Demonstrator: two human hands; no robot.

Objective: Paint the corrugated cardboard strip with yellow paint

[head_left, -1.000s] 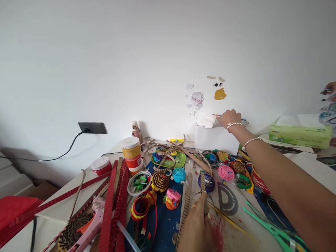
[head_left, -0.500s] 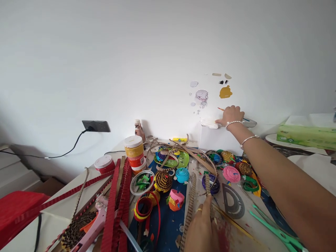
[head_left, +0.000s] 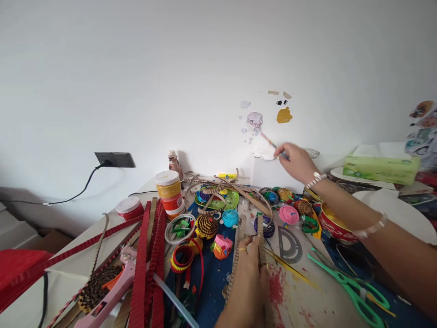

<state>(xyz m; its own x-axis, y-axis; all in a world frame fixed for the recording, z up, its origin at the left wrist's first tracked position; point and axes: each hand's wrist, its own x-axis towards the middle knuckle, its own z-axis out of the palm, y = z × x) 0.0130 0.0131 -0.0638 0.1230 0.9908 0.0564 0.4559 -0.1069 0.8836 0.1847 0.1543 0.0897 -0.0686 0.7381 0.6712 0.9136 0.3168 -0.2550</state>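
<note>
My right hand (head_left: 297, 160) is raised in front of a white box (head_left: 273, 175) at the wall and grips a thin paintbrush (head_left: 271, 142), whose tip points up and left. A crumpled white tissue (head_left: 264, 155) lies on the box's top. My left hand (head_left: 247, 282) rests low on the table and pinches a brown corrugated cardboard strip (head_left: 261, 239) that stands upright. A second brown strip (head_left: 238, 253) lies beside it. Small coiled paper pieces, such as a pink one (head_left: 288, 214) and a turquoise one (head_left: 230, 217), lie just beyond.
Paint jars (head_left: 169, 191) stand at the back left, with red corrugated strips (head_left: 146, 259) and a pink glue gun (head_left: 116, 287) in front. Green scissors (head_left: 355, 291), a protractor (head_left: 288, 243) and a red bowl (head_left: 336, 225) lie right. A green tissue pack (head_left: 380, 168) sits far right.
My right hand has lifted off the white box's top with the paintbrush and drawn back toward me. My left hand has raised the cardboard strip slightly.
</note>
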